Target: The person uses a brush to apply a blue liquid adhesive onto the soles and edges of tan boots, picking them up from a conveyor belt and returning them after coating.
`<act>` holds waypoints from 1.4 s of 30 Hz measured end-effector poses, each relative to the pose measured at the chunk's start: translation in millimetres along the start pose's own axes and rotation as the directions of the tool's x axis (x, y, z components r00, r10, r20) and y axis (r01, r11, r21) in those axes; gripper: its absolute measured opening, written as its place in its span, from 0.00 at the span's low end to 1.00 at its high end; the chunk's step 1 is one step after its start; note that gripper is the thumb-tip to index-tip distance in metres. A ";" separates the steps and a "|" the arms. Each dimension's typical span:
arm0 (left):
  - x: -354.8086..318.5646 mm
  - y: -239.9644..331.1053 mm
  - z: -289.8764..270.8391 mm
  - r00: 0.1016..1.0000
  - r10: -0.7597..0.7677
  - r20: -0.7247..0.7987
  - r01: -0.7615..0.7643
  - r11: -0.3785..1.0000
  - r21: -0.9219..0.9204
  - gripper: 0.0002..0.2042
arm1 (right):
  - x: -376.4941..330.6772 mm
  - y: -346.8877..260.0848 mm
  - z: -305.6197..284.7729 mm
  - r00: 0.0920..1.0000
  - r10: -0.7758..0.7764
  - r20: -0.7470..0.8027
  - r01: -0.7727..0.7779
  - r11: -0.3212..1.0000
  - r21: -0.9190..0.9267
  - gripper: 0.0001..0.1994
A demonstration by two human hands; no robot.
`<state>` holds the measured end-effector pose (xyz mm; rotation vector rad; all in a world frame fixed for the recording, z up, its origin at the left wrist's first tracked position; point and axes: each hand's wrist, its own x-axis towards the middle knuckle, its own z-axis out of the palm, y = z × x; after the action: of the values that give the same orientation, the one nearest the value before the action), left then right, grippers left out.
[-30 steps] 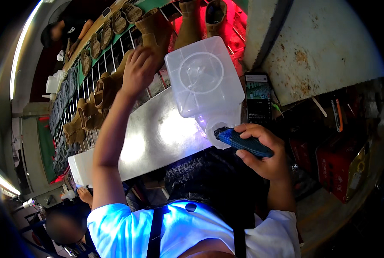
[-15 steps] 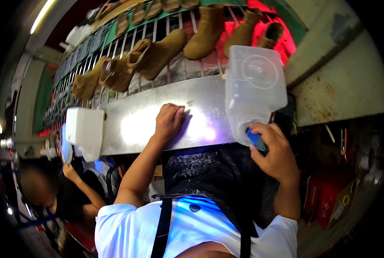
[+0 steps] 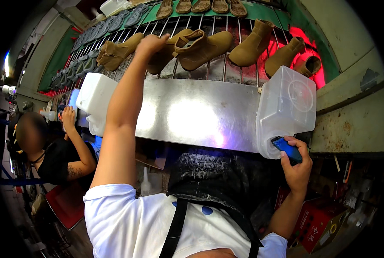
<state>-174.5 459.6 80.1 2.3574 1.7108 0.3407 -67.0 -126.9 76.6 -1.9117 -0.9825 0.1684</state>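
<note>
**Boot on the rack, phone at the box**

My left hand [image 3: 151, 43] rests on a tan boot [image 3: 164, 58]; fingers hidden, so grip unreadable. Right hand [image 3: 296, 165] clenched around a blue phone [image 3: 287, 149], touching the translucent plastic box [image 3: 286, 109].

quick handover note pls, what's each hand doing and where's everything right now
Left hand: stretched up to the wire rack, on a tan boot; grip not clear.
Right hand: holds a blue tool at the lower corner of the clear plastic container.
More tan boots lie in a row along the rack, above the shiny metal panel.
Done: boots laid out on the rack.
Left: the boot under the left hand is not lifted off.
</note>
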 end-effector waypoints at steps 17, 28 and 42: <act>-96.3 -51.3 -122.4 0.709 0.474 -0.522 -0.705 0.482 -0.520 0.15 | -6.7 6.1 9.6 0.947 0.295 -0.126 -0.276 0.949 0.153 0.09; -207.9 -19.5 -34.8 0.347 0.927 -0.142 -0.933 0.326 -0.153 0.13 | -12.2 23.7 15.9 0.898 0.336 -0.284 -0.298 0.940 0.168 0.09; -293.5 23.8 7.9 -0.135 0.899 0.417 -0.956 -0.229 0.183 0.45 | -11.0 29.2 2.2 0.903 0.424 -0.076 -0.386 0.875 0.292 0.11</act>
<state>-238.6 172.7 61.0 3.3828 -0.7832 -0.1130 -59.0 -139.7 49.3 -1.8230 -0.4256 0.3894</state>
